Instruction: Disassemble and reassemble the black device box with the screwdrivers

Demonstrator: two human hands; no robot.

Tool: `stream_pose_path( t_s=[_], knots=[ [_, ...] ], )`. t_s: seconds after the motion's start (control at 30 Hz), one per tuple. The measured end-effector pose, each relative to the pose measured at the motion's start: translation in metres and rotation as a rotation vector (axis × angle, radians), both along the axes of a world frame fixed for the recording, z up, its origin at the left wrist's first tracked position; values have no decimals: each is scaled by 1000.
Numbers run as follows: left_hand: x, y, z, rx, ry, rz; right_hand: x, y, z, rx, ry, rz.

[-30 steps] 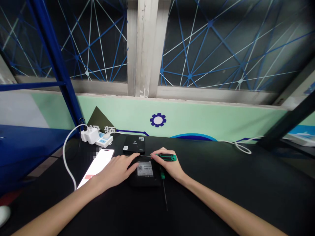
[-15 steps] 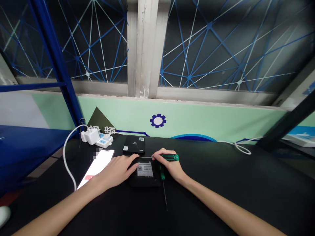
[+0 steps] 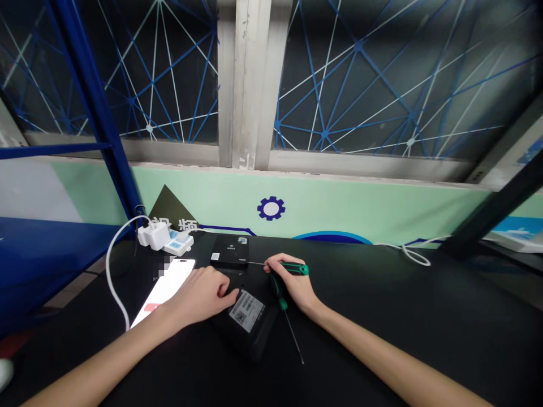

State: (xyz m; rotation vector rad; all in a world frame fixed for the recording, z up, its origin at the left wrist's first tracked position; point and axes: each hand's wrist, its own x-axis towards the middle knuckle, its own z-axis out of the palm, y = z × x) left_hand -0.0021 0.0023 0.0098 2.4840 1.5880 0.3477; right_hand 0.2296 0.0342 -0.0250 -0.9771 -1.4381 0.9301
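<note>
A black box [image 3: 258, 336] with a white printed label sits turned at an angle on the dark table. My left hand [image 3: 202, 295] is closed at its upper left corner, thumb against the label's edge and the other fingers curled. In my right hand [image 3: 294, 285] is a green-handled screwdriver [image 3: 299, 269], its thin shaft pointing left toward a second, flat black box [image 3: 229, 252]. Another screwdriver [image 3: 283, 304] lies just beneath that hand, its handle partly hidden and its shaft pointing toward me.
Left of the boxes lies a phone with a bright screen [image 3: 167, 285]. Behind it a white charger [image 3: 155, 235] and power strip [image 3: 180, 243] trail a white cable [image 3: 111, 271]. A loose white cable [image 3: 413, 258] rests at the back right, along the wall.
The labelled box has turned and shifted toward me, and my left fingers have curled in. My right hand's screwdriver has lifted away from the box. The lying screwdriver has swung slightly right.
</note>
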Motion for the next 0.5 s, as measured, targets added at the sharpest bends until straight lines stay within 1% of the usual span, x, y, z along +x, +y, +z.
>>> stream_pose_path(
  t_s=[0.1, 0.3, 0.5],
  knots=[
    [-1, 0, 0, -17, -12, 19, 0, -1, 1, 11, 1, -11],
    [-2, 3, -4, -17, -18, 99, 0, -2, 3, 4, -19, -10],
    [-2, 4, -9, -8, -2, 154, 1, -2, 0, -28, 82, -30]
  ],
)
